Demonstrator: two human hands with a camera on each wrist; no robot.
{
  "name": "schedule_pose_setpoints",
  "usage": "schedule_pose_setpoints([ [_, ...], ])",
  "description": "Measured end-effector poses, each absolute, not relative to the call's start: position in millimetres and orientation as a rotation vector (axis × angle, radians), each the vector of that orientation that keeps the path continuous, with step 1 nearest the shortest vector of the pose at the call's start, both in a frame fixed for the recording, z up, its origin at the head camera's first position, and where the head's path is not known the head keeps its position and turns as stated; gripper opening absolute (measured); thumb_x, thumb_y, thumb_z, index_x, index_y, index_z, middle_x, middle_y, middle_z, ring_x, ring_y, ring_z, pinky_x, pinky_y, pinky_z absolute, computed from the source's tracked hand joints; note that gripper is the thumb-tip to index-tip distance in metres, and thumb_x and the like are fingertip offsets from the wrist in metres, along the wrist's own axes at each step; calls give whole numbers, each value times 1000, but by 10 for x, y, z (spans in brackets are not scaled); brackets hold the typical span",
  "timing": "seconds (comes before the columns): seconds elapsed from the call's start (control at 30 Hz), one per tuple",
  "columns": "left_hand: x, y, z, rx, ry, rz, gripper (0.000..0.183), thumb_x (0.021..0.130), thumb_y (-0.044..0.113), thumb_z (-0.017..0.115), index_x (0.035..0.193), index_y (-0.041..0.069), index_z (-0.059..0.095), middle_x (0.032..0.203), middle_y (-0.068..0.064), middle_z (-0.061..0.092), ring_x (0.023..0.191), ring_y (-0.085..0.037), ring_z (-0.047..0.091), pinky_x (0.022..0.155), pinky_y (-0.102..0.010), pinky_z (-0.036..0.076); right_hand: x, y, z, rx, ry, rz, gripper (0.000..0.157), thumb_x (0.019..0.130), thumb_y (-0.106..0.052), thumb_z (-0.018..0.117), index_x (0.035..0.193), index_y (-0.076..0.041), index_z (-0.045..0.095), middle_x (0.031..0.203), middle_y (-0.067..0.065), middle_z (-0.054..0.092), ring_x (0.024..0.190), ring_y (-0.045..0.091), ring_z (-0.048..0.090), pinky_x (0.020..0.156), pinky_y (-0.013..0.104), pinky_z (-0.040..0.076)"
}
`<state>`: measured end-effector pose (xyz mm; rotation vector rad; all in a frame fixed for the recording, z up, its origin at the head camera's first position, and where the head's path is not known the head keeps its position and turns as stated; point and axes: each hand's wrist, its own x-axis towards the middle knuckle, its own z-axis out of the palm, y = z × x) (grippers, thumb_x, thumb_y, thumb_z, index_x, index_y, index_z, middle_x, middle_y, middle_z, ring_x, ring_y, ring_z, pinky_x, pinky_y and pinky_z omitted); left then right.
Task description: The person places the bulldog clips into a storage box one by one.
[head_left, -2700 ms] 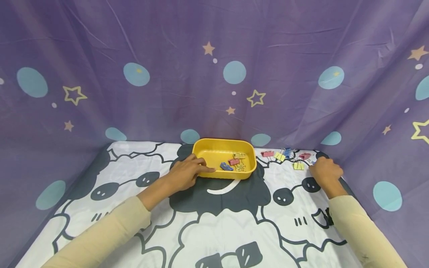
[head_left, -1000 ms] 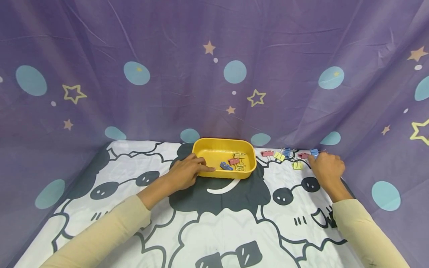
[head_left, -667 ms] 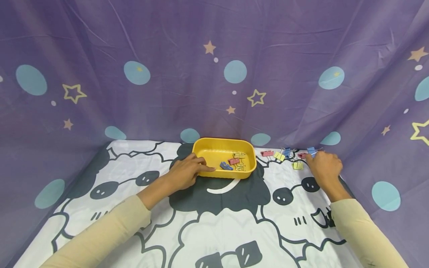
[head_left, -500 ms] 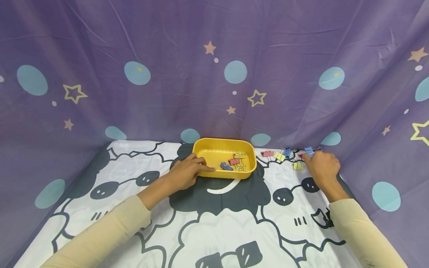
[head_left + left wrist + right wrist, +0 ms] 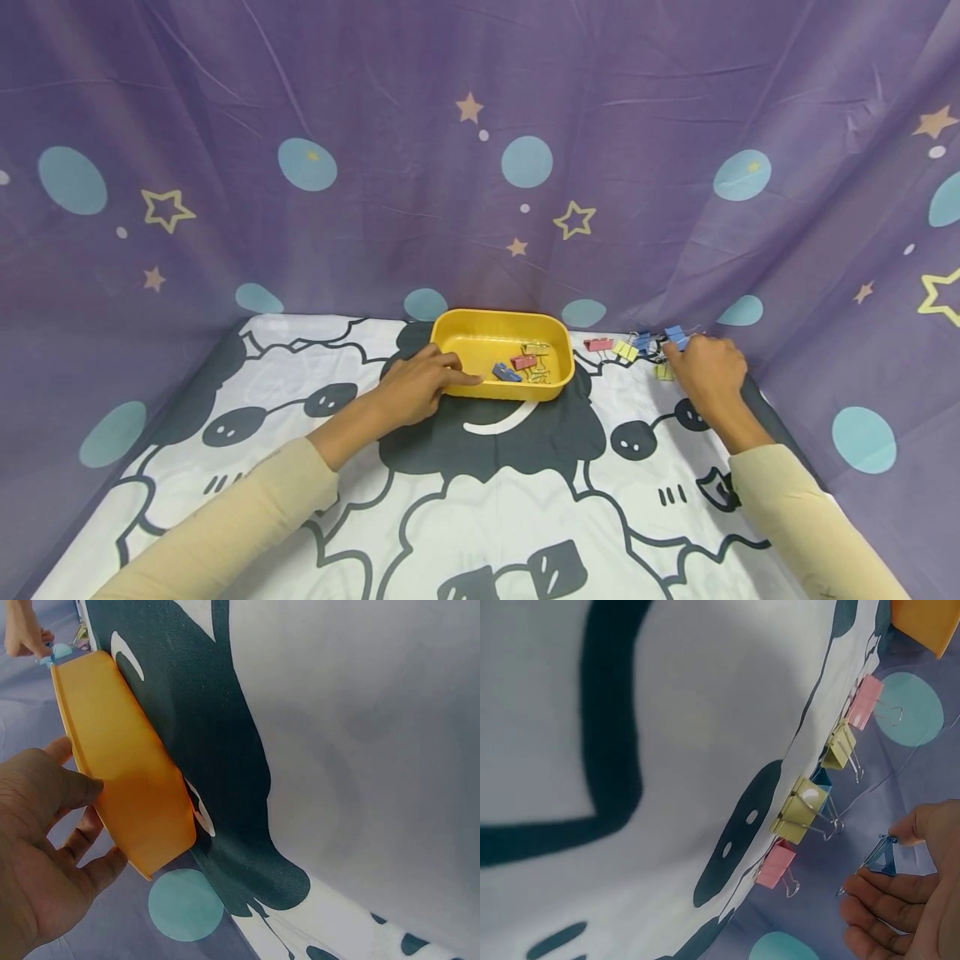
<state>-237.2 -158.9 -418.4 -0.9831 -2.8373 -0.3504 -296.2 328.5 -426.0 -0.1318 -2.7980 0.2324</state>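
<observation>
Pinching a blue clip (image 5: 883, 859) in the nearly closed right grip (image 5: 705, 367), near a yellow clip (image 5: 799, 810); holding a yellow tray (image 5: 498, 390) in the part-closed left grip (image 5: 412, 387).

Binder clips (image 5: 523, 362) lie in the tray (image 5: 468, 354), other clips (image 5: 625, 350) on the cloth (image 5: 495, 454) right of it, curtain (image 5: 420, 208) behind.

Pale beige sleeves (image 5: 240, 521), seemingly smooth

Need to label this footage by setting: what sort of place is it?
Probably an improvised indoor tabletop work area: purple star-patterned fabric hangs behind a cartoon-print cloth, on which sit a yellow tray and small binder clips.
</observation>
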Motion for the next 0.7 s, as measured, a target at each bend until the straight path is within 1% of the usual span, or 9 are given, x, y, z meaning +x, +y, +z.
schedule_pose_setpoints([
  [0.07,-2373,-1588,-4186,-982,-2837,-350,61,103,-5,69,144,38,79,119,4,74,112,-21,59,64,-36,49,-2960,3264,-4262,-113,-2793,230,64,108,-47,58,75,7,66,96,44,70,94,64,66,75,73,52],
  [0.27,-2372,-1586,-4188,-980,-2833,-352,61,103,-5,69,144,39,79,119,5,74,112,-20,59,65,-37,49,-2962,3213,-4280,-96,-2798,231,61,108,-45,58,82,9,67,99,45,70,97,63,66,77,71,51],
  [0.47,-2373,-1585,-4188,-989,-2825,-355,60,103,-5,68,143,38,79,119,4,74,110,-20,59,64,-37,49,-2956,3172,-4288,-64,-2782,231,59,107,-45,61,68,0,62,95,41,71,97,62,68,76,71,53],
  [0.63,-2370,-1586,-4183,-991,-2820,-352,60,103,-5,68,143,37,79,118,4,74,110,-21,59,63,-36,49,-2947,3125,-4306,-19,-2747,248,56,105,-44,65,69,0,63,89,37,72,92,58,67,75,71,53],
  [0.7,-2370,-1587,-4181,-990,-2819,-350,60,103,-5,68,143,37,79,118,4,74,110,-21,58,62,-35,48,-2953,3108,-4311,-13,-2737,252,55,104,-43,65,70,0,63,88,37,71,90,57,67,72,70,53],
])
